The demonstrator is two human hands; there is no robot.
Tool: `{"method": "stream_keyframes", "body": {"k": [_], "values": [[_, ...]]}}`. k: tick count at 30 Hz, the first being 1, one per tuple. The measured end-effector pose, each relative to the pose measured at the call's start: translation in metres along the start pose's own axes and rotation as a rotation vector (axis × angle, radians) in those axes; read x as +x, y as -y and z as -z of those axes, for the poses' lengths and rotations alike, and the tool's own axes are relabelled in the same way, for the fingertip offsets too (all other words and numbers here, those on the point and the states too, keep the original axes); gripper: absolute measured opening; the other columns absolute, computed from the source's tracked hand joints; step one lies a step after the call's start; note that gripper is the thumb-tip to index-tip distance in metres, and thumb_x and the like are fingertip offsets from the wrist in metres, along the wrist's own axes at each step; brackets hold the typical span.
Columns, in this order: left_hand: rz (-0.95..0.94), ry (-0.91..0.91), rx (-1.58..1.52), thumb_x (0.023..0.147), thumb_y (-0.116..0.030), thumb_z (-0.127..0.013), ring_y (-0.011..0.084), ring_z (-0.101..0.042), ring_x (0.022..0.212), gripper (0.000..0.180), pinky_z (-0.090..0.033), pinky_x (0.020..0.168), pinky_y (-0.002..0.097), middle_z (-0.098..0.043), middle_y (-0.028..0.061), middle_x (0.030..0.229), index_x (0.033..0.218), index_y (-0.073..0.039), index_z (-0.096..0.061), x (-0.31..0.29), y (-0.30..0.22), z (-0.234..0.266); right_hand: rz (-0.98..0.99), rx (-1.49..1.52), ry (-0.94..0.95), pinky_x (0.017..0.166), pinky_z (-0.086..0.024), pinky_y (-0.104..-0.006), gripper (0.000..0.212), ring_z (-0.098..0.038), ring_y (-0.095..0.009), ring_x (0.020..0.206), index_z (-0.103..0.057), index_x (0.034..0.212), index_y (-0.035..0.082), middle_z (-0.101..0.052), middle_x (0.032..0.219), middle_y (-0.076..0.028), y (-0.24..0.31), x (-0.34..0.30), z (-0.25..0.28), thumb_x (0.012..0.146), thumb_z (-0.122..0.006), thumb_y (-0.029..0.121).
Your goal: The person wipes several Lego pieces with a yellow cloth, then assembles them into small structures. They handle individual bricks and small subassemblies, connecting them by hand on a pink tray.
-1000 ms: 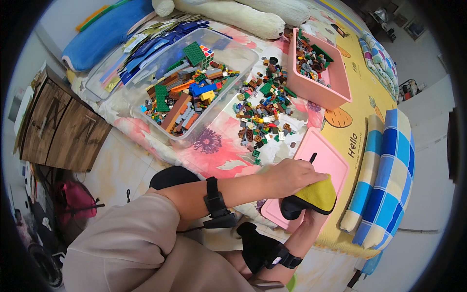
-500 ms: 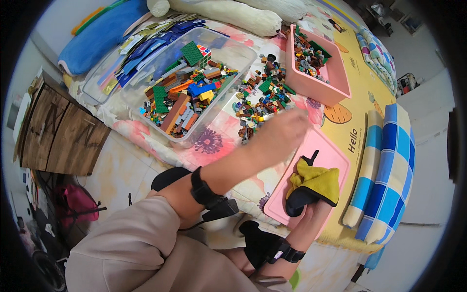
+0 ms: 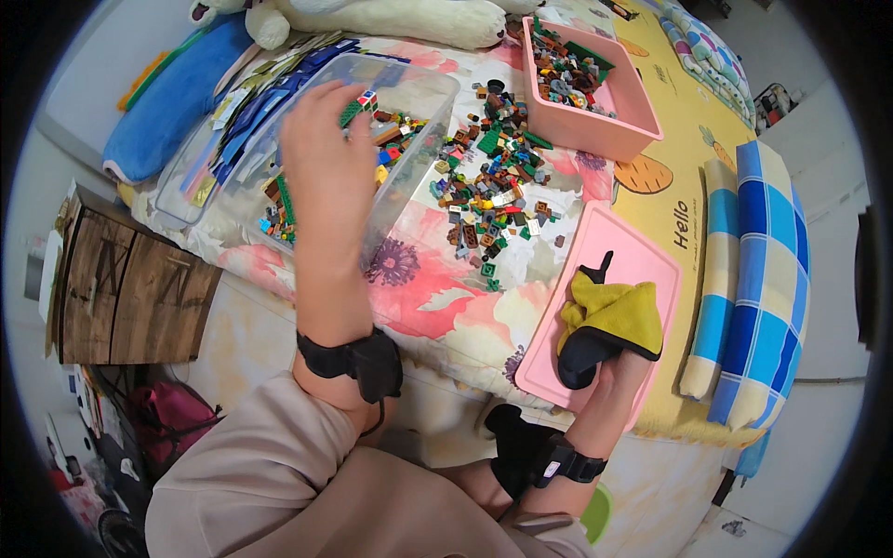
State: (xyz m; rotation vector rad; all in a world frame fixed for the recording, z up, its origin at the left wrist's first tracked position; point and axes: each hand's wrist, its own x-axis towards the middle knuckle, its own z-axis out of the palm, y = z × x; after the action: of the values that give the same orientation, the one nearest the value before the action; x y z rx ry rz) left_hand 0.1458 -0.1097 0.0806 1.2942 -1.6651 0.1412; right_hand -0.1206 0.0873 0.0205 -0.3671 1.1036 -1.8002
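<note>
My left hand is over the clear plastic box at the left, slightly blurred, its thumb apart from its fingers. I see nothing held in it. Below it the box holds mixed toy bricks and a small puzzle cube; a green brick plate shows past the fingers. Hand and wrist hide many of the bricks. At the right, my right hand grips a yellow-and-black cloth above the pink lid. The cloth covers most of its fingers.
Loose toy bricks lie scattered on the floral sheet between the clear box and a pink bin with more bricks. Blue packets and a white plush toy are at the back. A checked folded quilt lies at the right.
My left hand has swung left, from beside the pink lid to above the clear box, and its fingers have spread. The right hand stays with the cloth. The view has shifted slightly.
</note>
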Motion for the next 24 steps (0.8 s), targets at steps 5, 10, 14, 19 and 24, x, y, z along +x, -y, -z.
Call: {"method": "stream_keyframes", "body": {"k": [5,10,14,19,24], "values": [[-0.141,0.271,-0.325,0.079,-0.005,-0.063,0.0365,-0.061,0.095,0.019,-0.049,0.085,0.0397,-0.065,0.0171,0.098,0.098,-0.002,-0.067,-0.041,-0.032,-0.059,-0.046,0.041,0.002,0.071,-0.055,-0.0419,0.041,-0.065,-0.032,0.077,-0.060,0.100,-0.005,-0.066,0.091,-0.020,0.006,-0.004,-0.001,0.096,-0.054,0.035],[0.017,0.697,0.069,0.083,-0.020,-0.066,0.0377,-0.060,0.098,0.029,-0.049,0.085,0.0437,-0.062,0.0198,0.106,0.108,-0.004,-0.064,-0.076,-0.021,-0.090,0.026,0.078,-0.107,0.072,-0.055,-0.0392,0.037,-0.066,-0.028,0.078,-0.060,0.102,-0.004,-0.066,0.091,-0.017,0.009,-0.009,-0.011,0.096,-0.056,0.032],[0.072,0.800,0.225,0.088,-0.043,-0.060,0.0389,-0.059,0.099,0.046,-0.048,0.085,0.0458,-0.062,0.0201,0.107,0.113,-0.004,-0.061,-0.084,-0.022,-0.098,0.012,0.075,-0.281,0.071,-0.055,-0.0392,0.036,-0.066,-0.028,0.077,-0.060,0.102,-0.004,-0.066,0.091,-0.017,0.012,-0.011,-0.016,0.095,-0.057,0.031],[-0.053,0.843,0.192,0.080,-0.051,-0.067,0.0379,-0.054,0.103,0.069,-0.047,0.086,0.0449,-0.056,0.0248,0.111,0.130,-0.006,-0.053,-0.104,-0.043,-0.101,0.037,0.041,-0.111,0.071,-0.055,-0.0394,0.035,-0.066,-0.028,0.077,-0.060,0.102,-0.004,-0.066,0.091,-0.017,0.011,-0.004,-0.006,0.095,-0.057,0.031],[-0.048,0.734,-0.034,0.078,-0.025,-0.074,0.0397,-0.055,0.099,0.054,-0.047,0.084,0.0444,-0.053,0.0251,0.110,0.122,-0.004,-0.053,-0.118,-0.042,-0.119,0.019,0.045,-0.075,0.071,-0.055,-0.0396,0.035,-0.066,-0.028,0.077,-0.060,0.103,-0.004,-0.066,0.090,-0.017,0.009,-0.004,0.006,0.094,-0.058,0.030]]}}
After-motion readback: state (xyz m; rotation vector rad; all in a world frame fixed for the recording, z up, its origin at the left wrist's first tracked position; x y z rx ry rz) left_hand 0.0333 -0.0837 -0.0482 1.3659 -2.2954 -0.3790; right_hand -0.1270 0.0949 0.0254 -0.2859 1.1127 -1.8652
